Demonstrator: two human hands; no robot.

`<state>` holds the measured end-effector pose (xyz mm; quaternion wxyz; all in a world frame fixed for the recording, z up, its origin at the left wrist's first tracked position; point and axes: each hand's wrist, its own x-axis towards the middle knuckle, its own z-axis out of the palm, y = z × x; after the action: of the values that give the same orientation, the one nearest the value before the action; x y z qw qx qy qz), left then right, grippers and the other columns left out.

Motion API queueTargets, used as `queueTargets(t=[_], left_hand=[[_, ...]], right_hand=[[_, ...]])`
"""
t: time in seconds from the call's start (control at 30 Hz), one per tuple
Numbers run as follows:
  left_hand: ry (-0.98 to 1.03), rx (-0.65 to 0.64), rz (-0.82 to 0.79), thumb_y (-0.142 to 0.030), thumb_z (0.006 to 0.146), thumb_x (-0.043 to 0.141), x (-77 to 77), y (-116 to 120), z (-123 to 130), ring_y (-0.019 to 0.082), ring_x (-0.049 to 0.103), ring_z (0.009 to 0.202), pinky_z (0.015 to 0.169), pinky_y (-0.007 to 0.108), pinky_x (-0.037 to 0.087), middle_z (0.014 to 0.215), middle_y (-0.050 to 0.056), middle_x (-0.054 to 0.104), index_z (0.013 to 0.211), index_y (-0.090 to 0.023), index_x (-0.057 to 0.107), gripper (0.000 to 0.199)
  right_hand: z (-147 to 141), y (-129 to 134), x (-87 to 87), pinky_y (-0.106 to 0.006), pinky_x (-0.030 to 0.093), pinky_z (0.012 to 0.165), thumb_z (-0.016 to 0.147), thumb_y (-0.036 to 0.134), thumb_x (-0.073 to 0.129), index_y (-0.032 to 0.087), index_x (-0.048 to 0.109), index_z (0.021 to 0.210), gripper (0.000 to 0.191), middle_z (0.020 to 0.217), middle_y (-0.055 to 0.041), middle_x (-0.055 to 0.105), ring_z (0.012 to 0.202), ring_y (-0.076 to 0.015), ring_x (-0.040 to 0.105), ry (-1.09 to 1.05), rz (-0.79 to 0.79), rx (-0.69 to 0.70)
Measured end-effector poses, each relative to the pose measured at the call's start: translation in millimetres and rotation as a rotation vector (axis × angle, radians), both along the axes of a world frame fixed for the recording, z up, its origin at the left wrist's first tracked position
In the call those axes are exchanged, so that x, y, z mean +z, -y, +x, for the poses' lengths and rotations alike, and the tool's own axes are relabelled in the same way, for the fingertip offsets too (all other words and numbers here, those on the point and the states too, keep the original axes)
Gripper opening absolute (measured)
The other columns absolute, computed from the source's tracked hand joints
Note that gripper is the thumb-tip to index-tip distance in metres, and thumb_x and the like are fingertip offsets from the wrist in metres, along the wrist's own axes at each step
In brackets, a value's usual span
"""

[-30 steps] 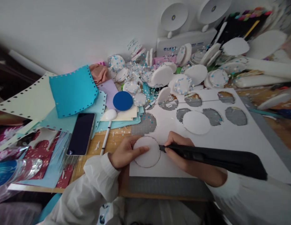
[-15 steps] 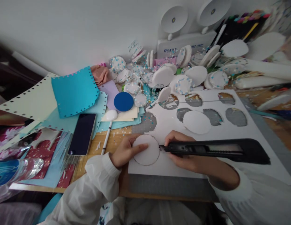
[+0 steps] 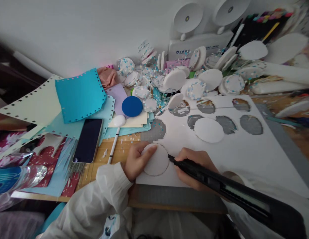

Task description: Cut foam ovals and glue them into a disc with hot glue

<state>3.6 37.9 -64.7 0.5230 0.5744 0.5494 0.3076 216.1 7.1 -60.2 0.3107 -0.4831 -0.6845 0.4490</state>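
A white foam-like sheet (image 3: 234,156) with several round holes lies in front of me. Near its left end, a circle (image 3: 157,162) shows as a dark, rough outline. My left hand (image 3: 136,161) has its thumb pressed on this circle, with the fingers curled at the sheet's left edge, partly hidden. In my right hand (image 3: 194,166) is a black utility knife (image 3: 234,196), gripped near the front. Its tip meets the circle's right rim, and its body slants toward the lower right. A loose white disc (image 3: 209,130) rests on the sheet behind my right hand.
A grey cutting mat (image 3: 179,199) lies under the sheet. To the left are a phone (image 3: 88,141), coloured papers (image 3: 81,96), a blue disc (image 3: 132,106) and a white stick (image 3: 114,146). Many white discs and a twin-head lamp (image 3: 188,18) stand along the wall.
The knife's rear end has swung down and toward me, so it now slants instead of lying level. My right hand turned with it. The left thumb slid slightly up on the circle.
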Motion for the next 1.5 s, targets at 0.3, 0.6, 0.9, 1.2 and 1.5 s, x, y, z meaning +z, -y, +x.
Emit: queueTargets(t=[0.3,0.6,0.9,1.2,1.5], left_hand=[[-0.009,0.003,0.005,-0.053,0.082,0.058,-0.1,1.5,0.9,0.011,0.038,0.055,0.051,0.025,0.031,0.056,-0.003,0.040,0.057,-0.018,0.049,0.044],[-0.060,0.044,0.051,-0.051,0.084,0.055,-1.3,6.0,5.7,0.012,0.038,0.055,0.053,0.027,0.030,0.055,-0.003,0.040,0.055,-0.020,0.045,0.044],[-0.037,0.033,0.043,-0.053,0.084,0.055,-0.1,5.6,5.6,0.012,0.037,0.055,0.051,0.026,0.028,0.054,-0.003,0.036,0.053,-0.020,0.042,0.047],[-0.008,0.013,0.053,-0.053,0.084,0.055,-0.5,6.0,4.3,0.012,0.036,0.054,0.051,0.026,0.030,0.054,-0.004,0.037,0.055,-0.020,0.044,0.045],[0.002,-0.007,0.063,-0.051,0.085,0.054,0.7,6.1,2.2,0.011,0.036,0.053,0.050,0.026,0.029,0.055,-0.004,0.038,0.055,-0.020,0.045,0.045]], right_hand=[[-7.8,7.1,-4.7,-0.025,0.028,0.044,0.070,0.015,0.059,0.024,0.040,0.069,0.021,0.050,0.0073,0.040,0.043,-0.0089,0.032,-0.011,0.109,-0.020],[-17.1,15.2,-5.8,-0.024,0.031,0.046,0.077,0.017,0.057,0.023,0.048,0.073,0.012,0.051,0.0073,0.042,0.044,-0.0086,0.038,0.024,0.125,-0.191],[-9.0,10.0,-0.9,-0.026,0.029,0.048,0.075,0.016,0.057,0.023,0.041,0.071,0.018,0.053,0.0067,0.041,0.048,-0.0102,0.039,0.042,-0.009,-0.138],[-12.2,11.8,-2.6,-0.024,0.030,0.048,0.075,0.015,0.057,0.023,0.043,0.071,0.017,0.053,0.0077,0.040,0.048,-0.0095,0.038,0.019,-0.044,-0.162],[-10.2,5.6,2.2,-0.025,0.027,0.047,0.073,0.014,0.054,0.023,0.041,0.069,0.016,0.053,0.0074,0.039,0.048,-0.0099,0.037,-0.003,-0.013,-0.120]])
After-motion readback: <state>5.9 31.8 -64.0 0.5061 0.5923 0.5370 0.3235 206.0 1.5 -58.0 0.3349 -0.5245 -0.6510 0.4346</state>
